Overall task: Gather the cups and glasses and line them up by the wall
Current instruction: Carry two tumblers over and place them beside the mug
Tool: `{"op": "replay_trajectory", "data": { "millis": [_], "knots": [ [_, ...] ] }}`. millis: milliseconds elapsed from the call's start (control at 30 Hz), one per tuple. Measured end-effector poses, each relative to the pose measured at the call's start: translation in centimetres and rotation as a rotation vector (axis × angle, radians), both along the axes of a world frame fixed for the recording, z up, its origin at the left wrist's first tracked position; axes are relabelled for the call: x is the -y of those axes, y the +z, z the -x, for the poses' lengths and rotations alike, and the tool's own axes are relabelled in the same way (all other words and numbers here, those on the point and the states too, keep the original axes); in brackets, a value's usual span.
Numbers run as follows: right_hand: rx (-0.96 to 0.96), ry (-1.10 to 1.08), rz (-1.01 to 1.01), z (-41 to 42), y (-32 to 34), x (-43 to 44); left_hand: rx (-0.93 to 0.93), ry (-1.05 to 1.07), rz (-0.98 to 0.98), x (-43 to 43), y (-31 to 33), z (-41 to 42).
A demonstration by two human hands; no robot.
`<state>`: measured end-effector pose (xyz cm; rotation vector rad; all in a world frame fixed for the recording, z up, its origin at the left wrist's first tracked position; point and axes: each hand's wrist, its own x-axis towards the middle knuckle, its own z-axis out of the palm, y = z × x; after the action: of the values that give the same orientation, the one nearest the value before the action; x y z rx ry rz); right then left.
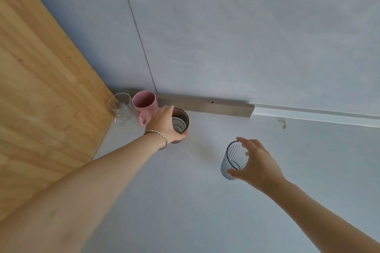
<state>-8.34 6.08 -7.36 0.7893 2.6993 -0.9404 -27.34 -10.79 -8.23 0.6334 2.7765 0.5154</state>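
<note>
Both hands are reaching forward over the pale grey surface (205, 211). The left hand (164, 122) is wrapping around the near side of a dark cup (182, 121), fingers over the far rim and thumb low on the wall, so it is grasping that cup. The cup is standing upright near the wall (246, 47), just in front of a dark strip (205, 106) running along the wall's foot; something pale and ringed is showing inside it, though what it is cannot be told from here. A beaded bracelet (159, 136) is sitting on the left wrist.

To the left of the dark cup a pink mug (144, 102) is standing upright with its handle pointing toward the camera, and beside that a clear glass (121, 107) is standing in the corner where the wall is meeting a wooden panel (41, 88). These three are forming a row along the wall.

The right hand (257, 162) is holding a ribbed glass (232, 160), fingers curling over the rim and thumb under its base. That glass is tilting, well apart from the row, apparently lifted off the surface.
</note>
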Motion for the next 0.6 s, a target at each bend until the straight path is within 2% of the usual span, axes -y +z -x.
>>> {"op": "replay_trajectory", "data": {
  "millis": [200,600],
  "knots": [
    [-0.005,-0.009,-0.009,5.5,-1.4,0.6,0.01,0.065,-0.078,-1.5,-0.8,4.9],
    [-0.002,-0.003,-0.089,18.5,-3.5,1.5,-0.053,-0.067,-0.122,-1.5,-3.7,8.1]
  ]
}}
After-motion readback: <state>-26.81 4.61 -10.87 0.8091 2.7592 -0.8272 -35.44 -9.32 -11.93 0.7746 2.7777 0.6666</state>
